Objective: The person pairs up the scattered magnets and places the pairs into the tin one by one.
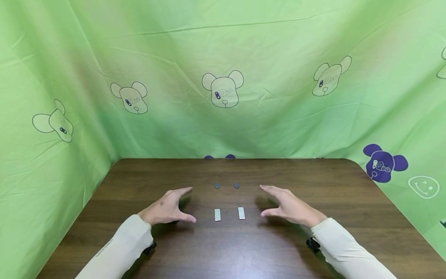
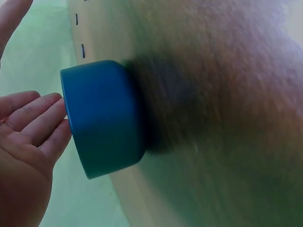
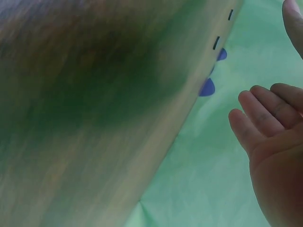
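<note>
My left hand hovers over the left half of the table, fingers spread, thumb apart. In the left wrist view a blue, rounded cup-like object stands on the table beside its fingertips; the head view does not show this object, and whether the fingers touch it I cannot tell. My right hand is held over the right half, holding nothing, with thumb and fingers apart. Between the hands lie two small dark discs and, nearer me, two pale rectangular pieces.
The brown wooden table has rounded far corners. Green cloth printed with bear heads hangs behind it and along both sides. A dark band shows at the right wrist, another at the left.
</note>
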A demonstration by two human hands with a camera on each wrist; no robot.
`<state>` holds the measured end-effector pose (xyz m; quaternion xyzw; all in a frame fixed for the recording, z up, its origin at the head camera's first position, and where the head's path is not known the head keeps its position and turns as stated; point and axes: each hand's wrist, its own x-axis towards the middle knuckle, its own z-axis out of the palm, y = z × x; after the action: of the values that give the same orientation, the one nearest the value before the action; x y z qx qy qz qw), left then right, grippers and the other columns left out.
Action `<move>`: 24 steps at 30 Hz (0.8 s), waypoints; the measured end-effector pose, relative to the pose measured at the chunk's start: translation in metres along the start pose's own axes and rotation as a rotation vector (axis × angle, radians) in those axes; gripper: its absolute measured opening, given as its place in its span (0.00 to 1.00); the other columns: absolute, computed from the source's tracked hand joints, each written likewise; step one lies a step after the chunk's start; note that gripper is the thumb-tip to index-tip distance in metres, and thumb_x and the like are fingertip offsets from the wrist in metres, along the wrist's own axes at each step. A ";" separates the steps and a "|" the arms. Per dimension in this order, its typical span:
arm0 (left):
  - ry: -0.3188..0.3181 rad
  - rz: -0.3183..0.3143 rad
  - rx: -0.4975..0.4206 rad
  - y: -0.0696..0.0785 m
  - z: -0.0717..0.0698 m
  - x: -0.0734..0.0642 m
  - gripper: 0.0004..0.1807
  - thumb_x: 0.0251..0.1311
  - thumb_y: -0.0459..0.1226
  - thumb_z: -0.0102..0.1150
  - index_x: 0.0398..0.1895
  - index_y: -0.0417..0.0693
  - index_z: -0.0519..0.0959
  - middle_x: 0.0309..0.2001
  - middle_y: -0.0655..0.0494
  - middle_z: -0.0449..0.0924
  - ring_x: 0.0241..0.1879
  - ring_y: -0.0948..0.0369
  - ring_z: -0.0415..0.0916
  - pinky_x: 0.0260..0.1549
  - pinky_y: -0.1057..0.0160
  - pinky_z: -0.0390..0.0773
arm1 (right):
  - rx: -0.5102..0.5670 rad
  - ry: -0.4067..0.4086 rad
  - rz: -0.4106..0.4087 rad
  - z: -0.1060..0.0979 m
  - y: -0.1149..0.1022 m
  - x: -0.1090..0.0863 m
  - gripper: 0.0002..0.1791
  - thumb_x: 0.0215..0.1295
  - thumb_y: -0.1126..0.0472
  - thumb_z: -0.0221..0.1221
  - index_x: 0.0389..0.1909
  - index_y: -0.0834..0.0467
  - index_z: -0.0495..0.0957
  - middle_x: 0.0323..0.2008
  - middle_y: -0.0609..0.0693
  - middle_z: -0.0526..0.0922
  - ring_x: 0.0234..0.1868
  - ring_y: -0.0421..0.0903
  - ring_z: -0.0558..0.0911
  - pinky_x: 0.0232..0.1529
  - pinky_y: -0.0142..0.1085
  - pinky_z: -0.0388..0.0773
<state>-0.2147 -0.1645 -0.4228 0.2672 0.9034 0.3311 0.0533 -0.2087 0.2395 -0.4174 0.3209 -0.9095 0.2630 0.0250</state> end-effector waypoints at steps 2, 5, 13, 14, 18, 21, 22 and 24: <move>0.002 0.007 -0.002 0.000 0.002 0.002 0.55 0.42 0.51 0.81 0.70 0.30 0.65 0.68 0.40 0.68 0.68 0.46 0.65 0.65 0.46 0.66 | 0.004 -0.005 -0.001 0.002 -0.001 0.002 0.46 0.55 0.49 0.72 0.66 0.74 0.67 0.64 0.69 0.72 0.64 0.66 0.71 0.63 0.57 0.67; 0.000 0.016 -0.006 0.001 0.004 0.003 0.55 0.42 0.50 0.81 0.69 0.30 0.66 0.67 0.39 0.70 0.67 0.47 0.66 0.64 0.47 0.67 | 0.012 -0.008 -0.008 0.004 -0.003 0.004 0.46 0.55 0.50 0.73 0.65 0.75 0.67 0.63 0.69 0.72 0.64 0.66 0.71 0.63 0.57 0.67; -0.022 0.021 -0.005 0.004 0.009 0.006 0.54 0.43 0.50 0.81 0.69 0.30 0.66 0.66 0.40 0.71 0.66 0.47 0.68 0.62 0.47 0.70 | 0.039 -0.036 -0.016 0.011 -0.006 0.008 0.44 0.56 0.50 0.73 0.65 0.74 0.67 0.63 0.68 0.73 0.64 0.65 0.72 0.63 0.56 0.68; -0.023 0.022 -0.007 0.004 0.009 0.007 0.54 0.43 0.50 0.81 0.69 0.30 0.66 0.66 0.40 0.71 0.66 0.47 0.68 0.62 0.47 0.70 | 0.040 -0.040 -0.020 0.012 -0.006 0.009 0.45 0.56 0.50 0.72 0.65 0.74 0.67 0.63 0.69 0.73 0.64 0.65 0.72 0.63 0.56 0.68; -0.034 0.024 -0.024 0.005 0.012 0.008 0.54 0.44 0.49 0.81 0.69 0.31 0.65 0.66 0.40 0.72 0.66 0.47 0.69 0.62 0.47 0.70 | 0.049 -0.051 -0.028 0.014 -0.008 0.010 0.45 0.57 0.50 0.72 0.66 0.74 0.67 0.63 0.69 0.73 0.64 0.65 0.73 0.62 0.56 0.69; -0.044 0.019 -0.021 0.006 0.014 0.008 0.54 0.44 0.50 0.81 0.70 0.32 0.65 0.66 0.40 0.72 0.66 0.47 0.68 0.62 0.47 0.69 | 0.055 -0.052 -0.039 0.016 -0.009 0.012 0.44 0.57 0.50 0.72 0.65 0.74 0.67 0.62 0.69 0.74 0.63 0.65 0.73 0.62 0.55 0.69; -0.046 0.019 -0.020 0.006 0.015 0.008 0.54 0.44 0.50 0.81 0.70 0.32 0.65 0.66 0.41 0.72 0.66 0.47 0.68 0.63 0.47 0.69 | 0.055 -0.050 -0.043 0.017 -0.010 0.012 0.44 0.57 0.51 0.72 0.65 0.75 0.67 0.62 0.69 0.74 0.63 0.65 0.73 0.62 0.55 0.69; -0.050 0.020 -0.013 0.007 0.016 0.009 0.53 0.44 0.50 0.80 0.70 0.32 0.65 0.66 0.41 0.72 0.66 0.47 0.68 0.63 0.47 0.69 | 0.057 -0.049 -0.052 0.018 -0.010 0.014 0.44 0.56 0.52 0.73 0.65 0.75 0.68 0.62 0.69 0.74 0.63 0.64 0.74 0.62 0.55 0.70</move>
<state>-0.2144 -0.1460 -0.4300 0.2840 0.8968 0.3309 0.0745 -0.2111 0.2159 -0.4254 0.3513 -0.8933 0.2802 0.0004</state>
